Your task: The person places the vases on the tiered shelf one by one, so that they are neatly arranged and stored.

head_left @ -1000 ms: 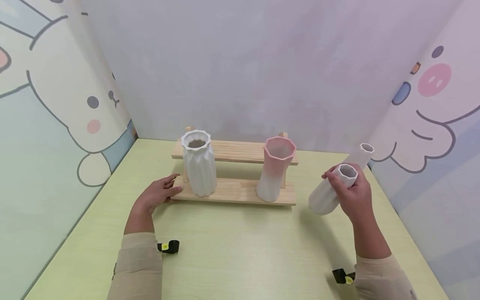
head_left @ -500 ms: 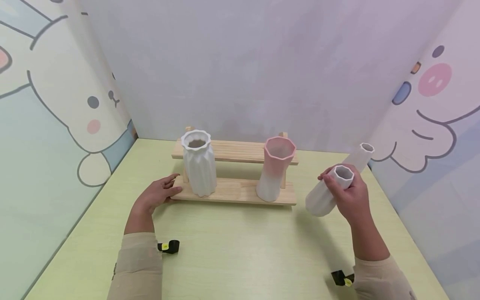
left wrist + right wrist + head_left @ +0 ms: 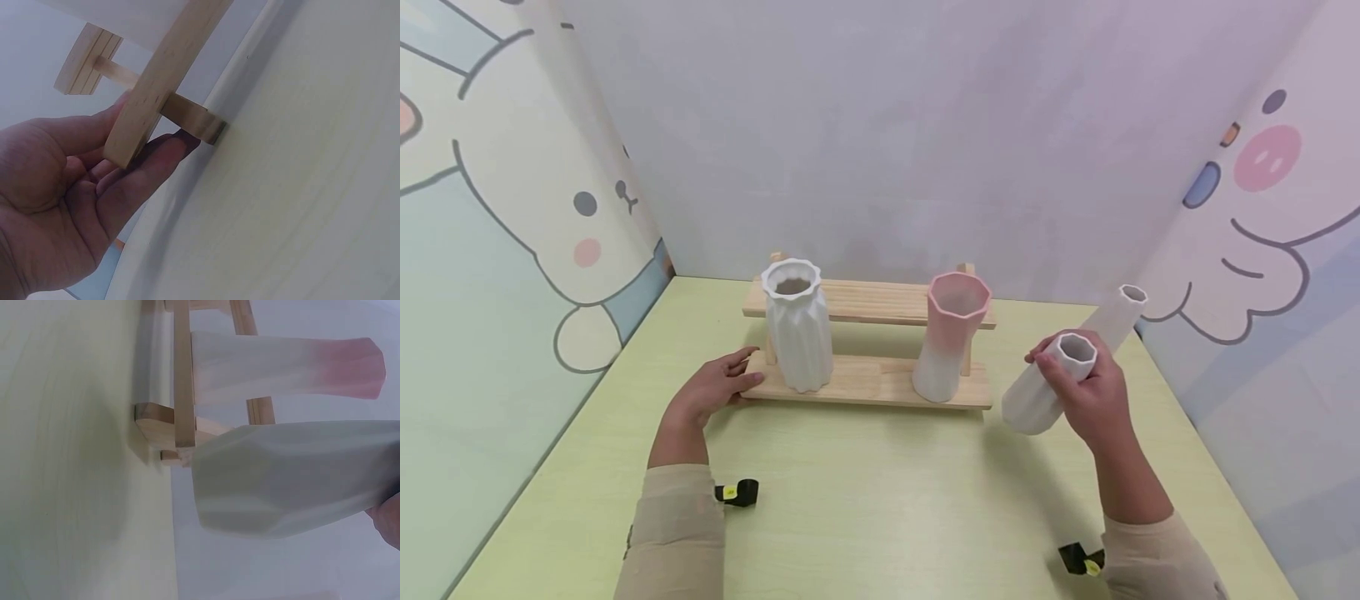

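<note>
My right hand (image 3: 1078, 383) grips a white faceted vase (image 3: 1026, 404) near its mouth. It holds the vase tilted and off the table, just right of a two-tier wooden rack (image 3: 880, 382). The right wrist view shows this white vase (image 3: 294, 481) close to the rack's end (image 3: 182, 387). A white ribbed vase (image 3: 797, 329) and a pink-to-white vase (image 3: 951, 337) stand on the lower shelf. My left hand (image 3: 718, 385) rests at the shelf's left end. Its fingers (image 3: 134, 181) lie straight under the board (image 3: 153, 94) and the thumb lies above.
A slim white vase (image 3: 1118, 315) stands at the back right by the wall. Cartoon-printed panels close in the pale green table (image 3: 865, 492) on the left, back and right. Black strap tags (image 3: 737, 493) show at both sleeves.
My right hand has carried the tilted white vase a little to the left, toward the rack's right end. The left hand has stayed at the shelf.
</note>
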A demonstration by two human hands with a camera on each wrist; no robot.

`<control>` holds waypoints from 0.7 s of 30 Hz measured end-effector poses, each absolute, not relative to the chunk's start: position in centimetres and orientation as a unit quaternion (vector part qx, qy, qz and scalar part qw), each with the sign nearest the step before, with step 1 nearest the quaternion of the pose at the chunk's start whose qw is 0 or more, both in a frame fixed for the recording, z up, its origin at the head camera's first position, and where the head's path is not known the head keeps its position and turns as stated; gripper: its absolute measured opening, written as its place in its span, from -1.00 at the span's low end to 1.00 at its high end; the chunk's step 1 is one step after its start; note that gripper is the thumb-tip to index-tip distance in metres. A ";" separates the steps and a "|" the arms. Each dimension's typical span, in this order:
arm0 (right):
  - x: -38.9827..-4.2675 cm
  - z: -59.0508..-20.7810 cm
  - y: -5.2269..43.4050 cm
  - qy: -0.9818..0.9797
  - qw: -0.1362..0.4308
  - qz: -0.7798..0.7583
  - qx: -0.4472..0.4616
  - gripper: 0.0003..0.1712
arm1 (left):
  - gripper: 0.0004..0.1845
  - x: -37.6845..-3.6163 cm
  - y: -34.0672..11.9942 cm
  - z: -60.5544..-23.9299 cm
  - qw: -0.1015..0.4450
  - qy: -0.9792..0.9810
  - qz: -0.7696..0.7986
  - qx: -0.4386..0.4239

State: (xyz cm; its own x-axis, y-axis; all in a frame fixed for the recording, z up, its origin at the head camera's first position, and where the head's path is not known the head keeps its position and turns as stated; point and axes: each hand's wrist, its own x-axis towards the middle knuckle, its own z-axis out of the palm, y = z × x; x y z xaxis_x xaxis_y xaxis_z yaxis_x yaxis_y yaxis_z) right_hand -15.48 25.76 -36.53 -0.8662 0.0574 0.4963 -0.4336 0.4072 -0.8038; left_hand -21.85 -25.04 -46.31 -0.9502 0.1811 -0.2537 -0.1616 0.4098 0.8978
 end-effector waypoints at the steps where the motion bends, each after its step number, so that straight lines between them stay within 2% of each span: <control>1: -15.4 -36.5 25.7 -0.808 0.230 0.529 0.116 -0.72 | -0.19 -21.9 -25.1 -46.3 0.158 0.825 0.543 0.005; 21: -14.9 -36.7 24.0 -0.819 0.192 0.525 0.132 -0.74 | -0.17 -22.0 -25.1 -46.5 0.160 0.820 0.549 -0.001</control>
